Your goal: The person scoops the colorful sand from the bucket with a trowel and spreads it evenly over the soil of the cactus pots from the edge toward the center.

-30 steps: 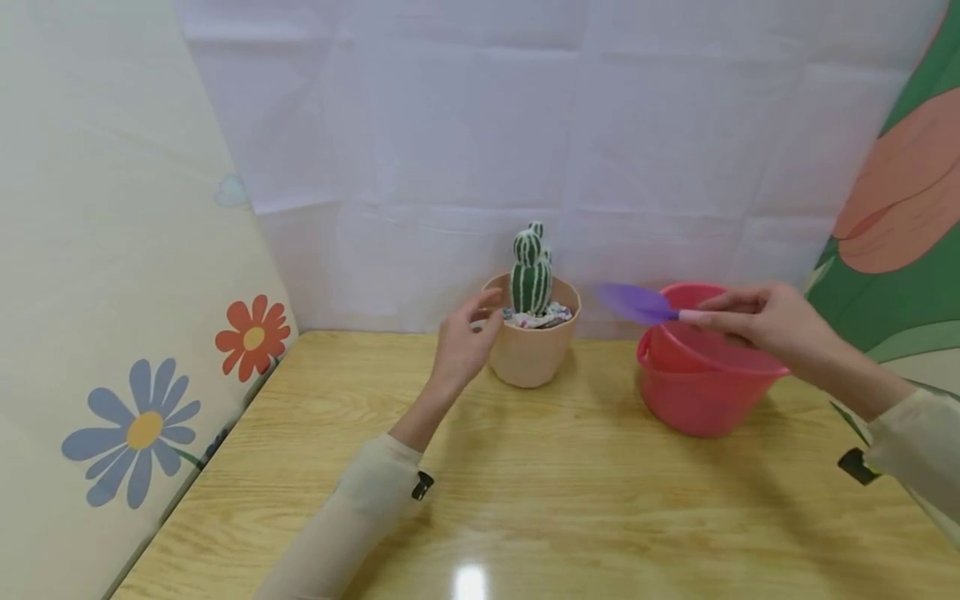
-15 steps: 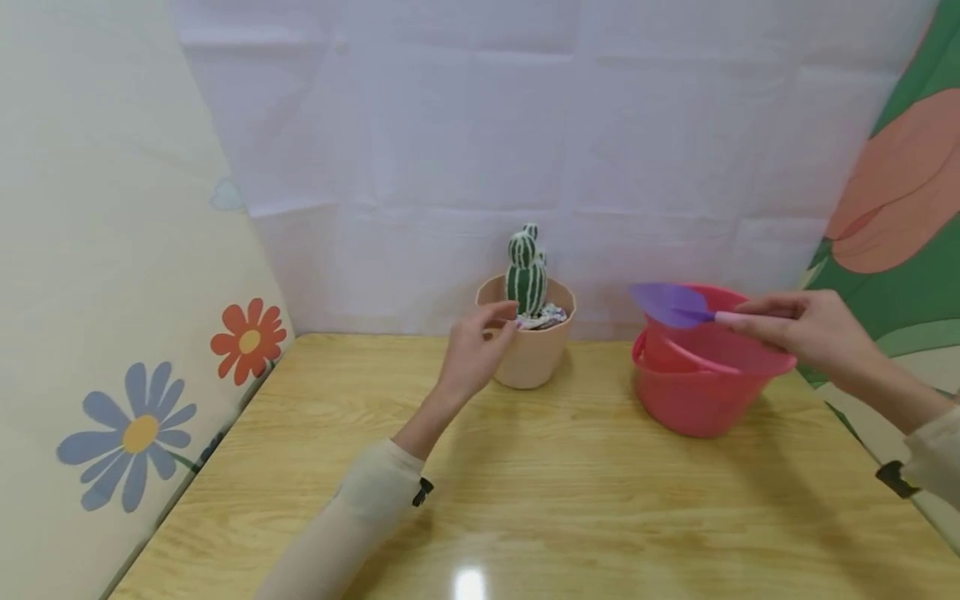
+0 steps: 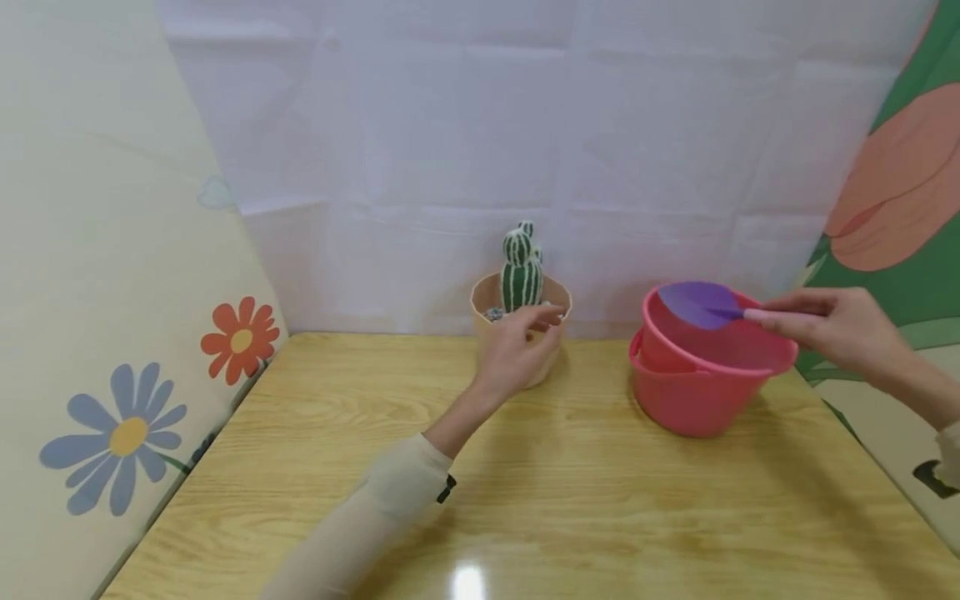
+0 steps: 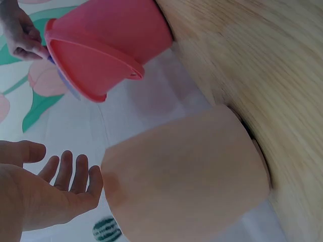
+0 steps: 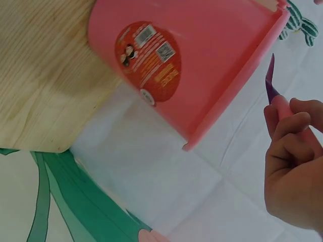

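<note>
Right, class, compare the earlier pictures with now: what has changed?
The right hand has carried the purple trowel rightward, from the pink bucket's left edge to over its mouth. The left hand has shifted right too, from the flowerpot's left side to its front. Nothing was newly grasped or released; bucket, flowerpot and cactus stayed put.

A gap parts the peach pot (image 4: 186,176) from the pink bucket (image 3: 686,400), white cloth (image 3: 547,142) closing its far end.

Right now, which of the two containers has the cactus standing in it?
The peach pot, nearest the left hand: the striped cactus rises above its rim. The pink bucket, nearest the right hand, shows no cactus inside.
</note>
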### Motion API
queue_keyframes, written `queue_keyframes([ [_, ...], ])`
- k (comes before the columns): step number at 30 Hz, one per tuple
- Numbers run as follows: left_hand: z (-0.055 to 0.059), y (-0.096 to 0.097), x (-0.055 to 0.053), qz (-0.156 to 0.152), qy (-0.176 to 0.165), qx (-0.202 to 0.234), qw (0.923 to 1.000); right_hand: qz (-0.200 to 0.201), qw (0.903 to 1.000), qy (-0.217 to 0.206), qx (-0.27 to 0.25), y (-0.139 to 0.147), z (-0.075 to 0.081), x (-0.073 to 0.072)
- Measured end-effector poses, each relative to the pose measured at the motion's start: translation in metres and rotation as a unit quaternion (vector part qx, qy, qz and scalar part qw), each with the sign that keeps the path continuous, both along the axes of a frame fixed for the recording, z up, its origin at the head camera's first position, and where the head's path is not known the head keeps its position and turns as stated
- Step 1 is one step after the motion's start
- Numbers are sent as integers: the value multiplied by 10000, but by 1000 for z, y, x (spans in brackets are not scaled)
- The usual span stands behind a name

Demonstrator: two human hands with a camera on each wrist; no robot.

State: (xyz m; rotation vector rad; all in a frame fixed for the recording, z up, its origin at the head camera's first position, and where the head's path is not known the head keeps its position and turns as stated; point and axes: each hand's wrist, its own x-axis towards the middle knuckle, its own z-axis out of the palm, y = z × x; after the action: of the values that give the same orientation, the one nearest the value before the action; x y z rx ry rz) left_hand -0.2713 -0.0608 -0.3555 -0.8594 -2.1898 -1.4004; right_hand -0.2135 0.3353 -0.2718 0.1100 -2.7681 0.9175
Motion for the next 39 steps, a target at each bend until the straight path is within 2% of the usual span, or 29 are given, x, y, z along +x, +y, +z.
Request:
queue_keyframes([
  [5,2,22,2,-269,-154,-141,9994,-83,9999,94,116,5,1,1],
  [11,1,45,5,-521,-350,-192,9978,-114,9981,322,509,7,2,-1],
  [16,-3,62,3,-708,-578,-123,9957,-40,9944,568,892,9,1,-7],
  [24,-10,87,0,-712,-1342,50,9884,708,9863,779,1271,17,1,-17],
  [28,-12,98,-1,-781,-1750,449,9804,1088,9765,930,1612,16,2,-21],
  [30,-12,103,-1,-708,-1955,693,9757,1254,9713,974,1773,14,2,-24],
  [32,-10,108,-1,-677,-2258,1060,9660,1358,9653,1042,1972,12,2,-26],
  [34,-8,113,0,-729,-2666,1538,9487,1403,9604,1090,2145,10,3,-29],
  [36,-6,119,0,-888,-3175,2176,9187,1385,9549,1134,2370,9,4,-32],
  [39,-3,129,-1,-1096,-3897,3100,8602,1425,9471,1150,2635,8,6,-37],
])
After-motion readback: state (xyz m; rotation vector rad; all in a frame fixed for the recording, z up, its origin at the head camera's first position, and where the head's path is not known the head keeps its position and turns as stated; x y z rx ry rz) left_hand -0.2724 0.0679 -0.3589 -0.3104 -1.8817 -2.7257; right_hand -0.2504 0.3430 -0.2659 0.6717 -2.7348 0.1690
